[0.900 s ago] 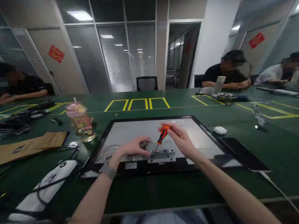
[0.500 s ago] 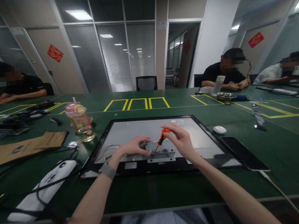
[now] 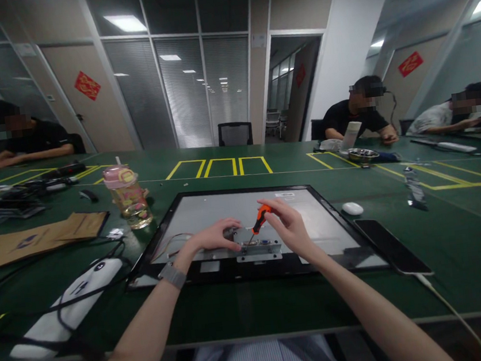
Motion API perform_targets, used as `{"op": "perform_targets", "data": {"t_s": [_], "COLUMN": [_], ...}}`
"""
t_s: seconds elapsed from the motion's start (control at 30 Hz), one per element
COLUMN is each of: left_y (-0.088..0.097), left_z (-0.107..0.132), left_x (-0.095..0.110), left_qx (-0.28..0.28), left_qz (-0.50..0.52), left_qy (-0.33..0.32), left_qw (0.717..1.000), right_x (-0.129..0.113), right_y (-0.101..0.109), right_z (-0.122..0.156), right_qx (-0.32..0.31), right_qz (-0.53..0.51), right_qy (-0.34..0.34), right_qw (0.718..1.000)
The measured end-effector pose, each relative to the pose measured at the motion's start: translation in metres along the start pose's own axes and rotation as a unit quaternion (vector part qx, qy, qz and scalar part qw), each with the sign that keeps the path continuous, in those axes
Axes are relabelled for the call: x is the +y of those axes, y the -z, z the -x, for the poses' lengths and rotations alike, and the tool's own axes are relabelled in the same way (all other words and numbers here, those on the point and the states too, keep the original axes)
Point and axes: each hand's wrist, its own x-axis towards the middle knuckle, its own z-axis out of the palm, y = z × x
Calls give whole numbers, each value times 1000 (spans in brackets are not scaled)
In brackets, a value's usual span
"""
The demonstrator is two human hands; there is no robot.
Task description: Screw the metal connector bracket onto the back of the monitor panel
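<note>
A monitor panel (image 3: 324, 226) lies face down on the green table, its grey back up and a black frame around it. Near its front edge sits a small metal bracket with a connector (image 3: 259, 249). My right hand (image 3: 287, 226) is closed around a small orange-handled screwdriver (image 3: 260, 217), its tip angled down onto the bracket. My left hand (image 3: 214, 237) rests on the panel just left of the bracket, fingers curled and pinching something small and dark that I cannot make out. Thin wires (image 3: 172, 245) run left from the bracket.
A pink-lidded drink bottle (image 3: 128, 196) stands left of the panel, beside brown paper bags (image 3: 34, 239). A white object wrapped in black cables (image 3: 69, 301) lies at front left. A phone with a cable (image 3: 393, 247) and a white mouse (image 3: 352, 209) lie on the right. Other people sit at the far sides.
My right hand and the screwdriver have shifted slightly lower and turned a little; the left hand stays put. The person at the far right has sat up.
</note>
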Motion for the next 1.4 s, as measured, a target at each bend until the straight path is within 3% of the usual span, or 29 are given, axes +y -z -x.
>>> {"op": "perform_targets", "data": {"t_s": [0.13, 0.3, 0.5, 0.6, 0.73, 0.97, 1.2, 1.4], "left_y": [0, 1, 0, 0, 0, 0, 0, -1], "left_z": [0, 2, 0, 0, 1, 0, 0, 0], "left_x": [2, 6, 2, 0, 1, 0, 1, -2], "left_qx": [4, 0, 2, 1, 2, 4, -2, 3], "left_qz": [-1, -1, -2, 3, 8, 8, 5, 6], "left_qy": [-3, 0, -5, -10, -9, -14, -1, 3], "left_qw": [1000, 1000, 1000, 1000, 1000, 1000, 1000, 1000], "right_x": [1, 0, -4, -2, -1, -4, 2, -9], "right_y": [-2, -2, 0, -1, 0, 1, -3, 0], "right_z": [1, 0, 3, 3, 0, 3, 1, 1], "right_qx": [-14, 50, -27, -10, 35, -35, 36, -1], "right_qz": [-60, 47, 7, -8, 46, -37, 33, 21], "right_qy": [-12, 25, 37, 29, 32, -2, 12, 18], "right_qw": [998, 997, 999, 1000, 998, 999, 999, 1000]}}
